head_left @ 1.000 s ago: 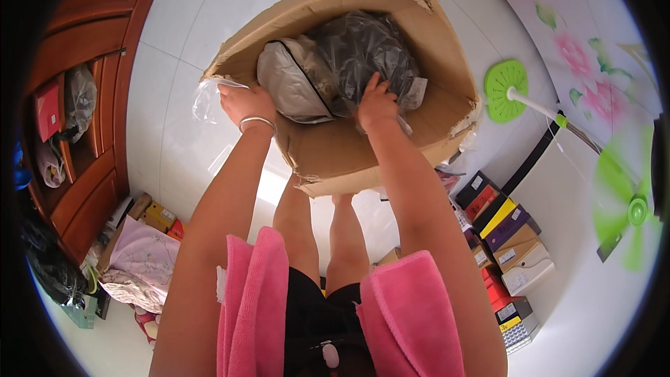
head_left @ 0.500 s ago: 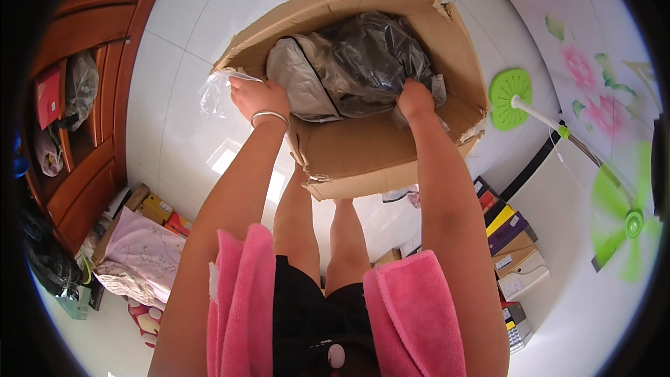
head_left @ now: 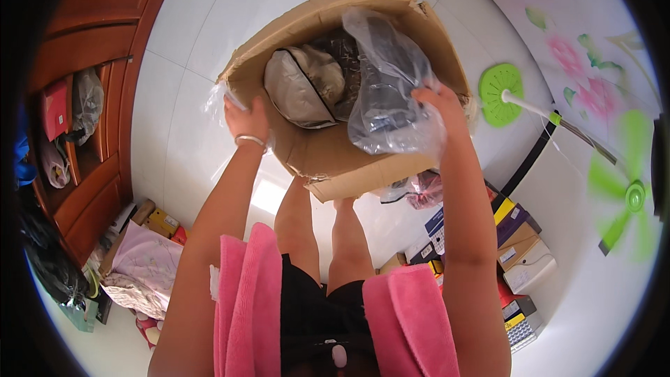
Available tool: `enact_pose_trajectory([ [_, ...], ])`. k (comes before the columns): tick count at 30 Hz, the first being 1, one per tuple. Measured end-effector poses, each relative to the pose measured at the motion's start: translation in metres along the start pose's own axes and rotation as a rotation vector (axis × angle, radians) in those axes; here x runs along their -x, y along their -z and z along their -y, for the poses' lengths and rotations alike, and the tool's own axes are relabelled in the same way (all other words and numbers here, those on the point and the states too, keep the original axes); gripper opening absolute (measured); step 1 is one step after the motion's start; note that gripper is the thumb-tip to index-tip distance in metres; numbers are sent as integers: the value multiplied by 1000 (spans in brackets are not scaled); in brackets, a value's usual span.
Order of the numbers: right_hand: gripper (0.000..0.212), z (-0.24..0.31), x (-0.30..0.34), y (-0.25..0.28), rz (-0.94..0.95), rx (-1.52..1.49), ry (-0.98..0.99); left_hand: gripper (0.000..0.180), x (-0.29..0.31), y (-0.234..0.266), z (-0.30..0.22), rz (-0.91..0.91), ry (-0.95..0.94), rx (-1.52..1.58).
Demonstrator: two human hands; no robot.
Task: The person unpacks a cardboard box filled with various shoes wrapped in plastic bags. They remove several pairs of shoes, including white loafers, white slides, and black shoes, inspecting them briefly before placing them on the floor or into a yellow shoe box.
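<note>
A torn cardboard box (head_left: pixel 328 167) stands open in front of my legs. My right hand (head_left: pixel 440 101) is closed on a clear plastic bag (head_left: pixel 391 108) with something dark inside, lifted over the right half of the box. My left hand (head_left: pixel 246 120), a bangle at its wrist, is by the box's left edge, its fingers closed around crumpled clear plastic (head_left: pixel 218 98). Deeper in the box lie a beige zippered bag (head_left: pixel 296 91) with dark trim and a dark plastic-wrapped bundle (head_left: pixel 342 63), partly hidden by the lifted bag.
A wooden cabinet (head_left: pixel 84 181) with open shelves stands left. On the right are a green mop head (head_left: pixel 501 94) with a pole, a spinning green fan (head_left: pixel 634 195) and several stacked shoe boxes (head_left: pixel 520 244). A pink towel (head_left: pixel 412 314) hangs over my front.
My right hand has drawn the dark-filled clear bag up and to the right, uncovering more of the bundle beneath. My left hand has shifted slightly down and left along the box edge.
</note>
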State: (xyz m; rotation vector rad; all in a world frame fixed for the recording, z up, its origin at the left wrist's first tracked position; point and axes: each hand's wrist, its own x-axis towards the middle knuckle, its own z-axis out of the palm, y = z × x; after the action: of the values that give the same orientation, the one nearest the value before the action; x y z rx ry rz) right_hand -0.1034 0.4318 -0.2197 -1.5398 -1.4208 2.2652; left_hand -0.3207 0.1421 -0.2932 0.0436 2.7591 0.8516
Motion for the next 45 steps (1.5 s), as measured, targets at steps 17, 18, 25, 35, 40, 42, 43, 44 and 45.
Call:
enact_pose_trajectory([
  [17, 42, 18, 278, 65, -501, -409, 257, 75, 89, 0, -128, 493, -857, -726],
  [18, 37, 12, 280, 71, -509, -390, 231, 78, 96, -5, -131, 514, -864, -784],
  [25, 24, 3, 226, -2, -416, -69, 338, 69, 150, 22, -111, 944, -278, 532],
  [35, 28, -2, 132, -36, 50, -315, 49, 41, 129, 16, -78, 959, 576, 958],
  [40, 27, -2, 124, -9, 202, -421, 23, 31, 111, 24, -68, 890, 420, 590],
  [42, 29, -5, 120, -9, 132, -311, 19, 32, 108, 29, -69, 873, 340, 555],
  [43, 31, -7, 117, -11, 94, -257, 21, 39, 104, 30, -67, 861, 345, 543],
  [44, 33, -10, 113, -13, 24, -153, 48, 44, 104, 31, -68, 693, 120, 481],
  [45, 37, -16, 108, -18, -39, -54, 73, 49, 105, 34, -70, 514, -98, 407],
])
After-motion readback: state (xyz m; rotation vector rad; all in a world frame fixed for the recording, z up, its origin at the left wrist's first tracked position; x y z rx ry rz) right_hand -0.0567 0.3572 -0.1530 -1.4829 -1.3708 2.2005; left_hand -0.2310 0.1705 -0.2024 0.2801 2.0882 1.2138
